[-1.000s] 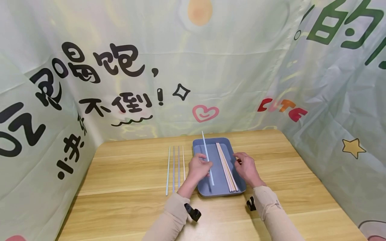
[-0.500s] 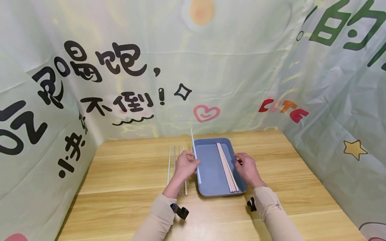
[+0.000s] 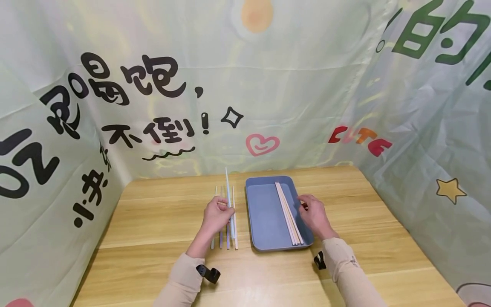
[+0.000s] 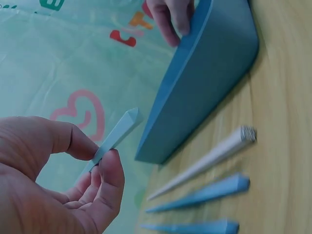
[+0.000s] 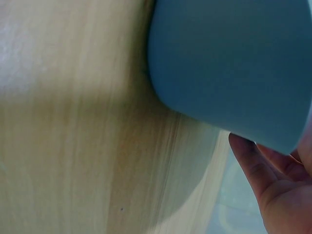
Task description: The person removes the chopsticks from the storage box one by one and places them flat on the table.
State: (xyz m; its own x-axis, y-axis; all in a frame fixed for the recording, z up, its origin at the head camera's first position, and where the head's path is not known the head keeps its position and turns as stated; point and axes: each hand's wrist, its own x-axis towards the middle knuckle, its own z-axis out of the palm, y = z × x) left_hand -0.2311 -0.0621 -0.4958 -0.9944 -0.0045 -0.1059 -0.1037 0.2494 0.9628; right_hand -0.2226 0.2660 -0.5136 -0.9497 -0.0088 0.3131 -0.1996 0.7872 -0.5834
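My left hand (image 3: 216, 216) pinches a light blue chopstick (image 3: 228, 187) between thumb and fingers, above a row of several chopsticks on the table. In the left wrist view the square end of the held chopstick (image 4: 122, 127) sticks out past the fingertips. The row includes a pale pinkish chopstick (image 3: 235, 232) at its right and purple-grey ones beside it; my hand partly covers the row. A blue-grey tray (image 3: 264, 228) holds a bundle of pink and cream chopsticks (image 3: 287, 213) along its right side. My right hand (image 3: 313, 215) grips the tray's right rim.
The wooden table (image 3: 153, 221) reaches to a printed cloth wall (image 3: 299, 98) at the back, with more cloth on both sides. The tray's wall (image 4: 214, 58) rises just right of the chopstick row.
My left hand has carried the light blue chopstick leftward, from over the tray to over the row on the table. The right hand and tray have stayed put.
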